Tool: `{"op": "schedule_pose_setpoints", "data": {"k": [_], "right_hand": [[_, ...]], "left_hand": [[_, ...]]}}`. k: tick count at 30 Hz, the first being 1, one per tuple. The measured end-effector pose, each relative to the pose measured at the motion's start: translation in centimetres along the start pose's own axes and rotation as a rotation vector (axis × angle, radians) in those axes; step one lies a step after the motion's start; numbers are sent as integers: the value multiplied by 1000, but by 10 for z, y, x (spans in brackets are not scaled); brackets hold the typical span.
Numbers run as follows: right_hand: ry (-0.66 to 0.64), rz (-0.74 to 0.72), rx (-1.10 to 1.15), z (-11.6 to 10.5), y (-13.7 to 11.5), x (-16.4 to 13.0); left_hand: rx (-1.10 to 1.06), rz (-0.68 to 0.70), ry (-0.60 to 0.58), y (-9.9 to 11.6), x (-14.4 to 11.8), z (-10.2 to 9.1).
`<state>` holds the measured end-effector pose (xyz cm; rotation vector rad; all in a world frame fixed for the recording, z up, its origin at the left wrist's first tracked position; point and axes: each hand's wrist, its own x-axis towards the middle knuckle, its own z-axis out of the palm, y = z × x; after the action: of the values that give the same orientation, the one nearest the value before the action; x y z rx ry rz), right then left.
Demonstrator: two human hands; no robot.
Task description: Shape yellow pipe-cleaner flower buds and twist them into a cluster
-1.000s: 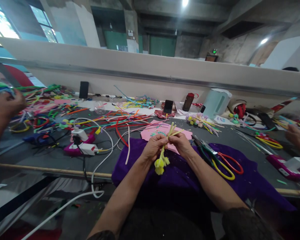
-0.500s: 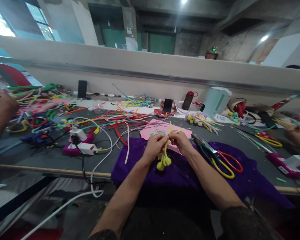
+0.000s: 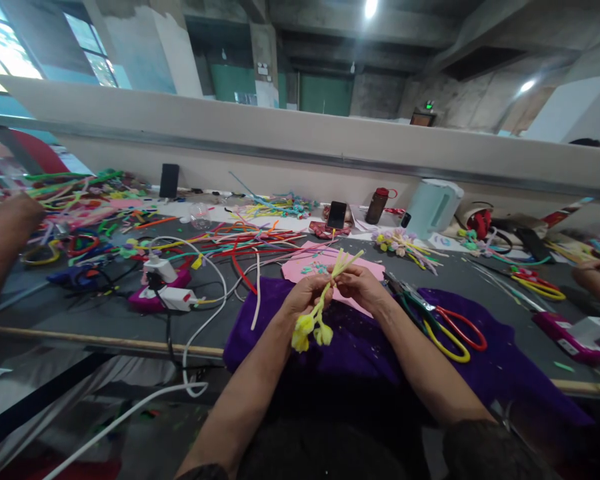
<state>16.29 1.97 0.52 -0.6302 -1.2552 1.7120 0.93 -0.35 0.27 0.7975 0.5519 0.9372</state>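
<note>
Between my two hands is a small bunch of yellow pipe-cleaner flowers (image 3: 314,330), its blooms hanging toward me and its stems pointing up and away. My left hand (image 3: 306,293) pinches the stems from the left. From the right, my right hand (image 3: 361,285) closes its fingers on the same stems; its fingertips are partly hidden. A pink sheet (image 3: 295,267) with small teal bits lies just beyond my hands. Beneath them spreads a purple cloth (image 3: 265,307). Scissors with red and yellow handles (image 3: 447,333) and dark-green-handled pliers (image 3: 405,297) rest to the right.
Loose pipe cleaners (image 3: 260,233) cover the table to the left, near a power strip (image 3: 165,293) with a white cable. Farther back stand a phone (image 3: 337,215), a brown bottle (image 3: 377,205) and a pale green pitcher (image 3: 433,207). Other people's hands (image 3: 10,227) show at both sides.
The yellow flower bunch has tilted, its blooms swinging left and its stems now gathered and leaning right. My fingers have shifted along the stems. The view has dipped slightly.
</note>
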Motion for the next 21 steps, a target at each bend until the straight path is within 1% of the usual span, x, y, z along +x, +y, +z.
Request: {"op": "schedule_pose_setpoints", "data": {"k": [4,7,10,13,15,17,19,21], "right_hand": [[-37,-11,17,-1,3,0],[-50,-37,17,-2,5,1],[-47,-41,17,-3,7,2],[-14,-38,21,-2,7,2],[20,-21,20,-1,8,3],[66,6,13,0,9,4],[131,27,-3,2,10,5],[218,14,-52,5,10,5]], "left_hand": [[-7,-59,-24,-3,-1,0],[41,-30,-25,-5,0,-1],[114,31,28,-5,0,1],[214,113,120,-6,-1,3],[322,194,193,-7,-3,5],[483,296,275,-9,-4,7],[714,418,369,-12,-5,9],[964,538,469,-14,-5,12]]}}
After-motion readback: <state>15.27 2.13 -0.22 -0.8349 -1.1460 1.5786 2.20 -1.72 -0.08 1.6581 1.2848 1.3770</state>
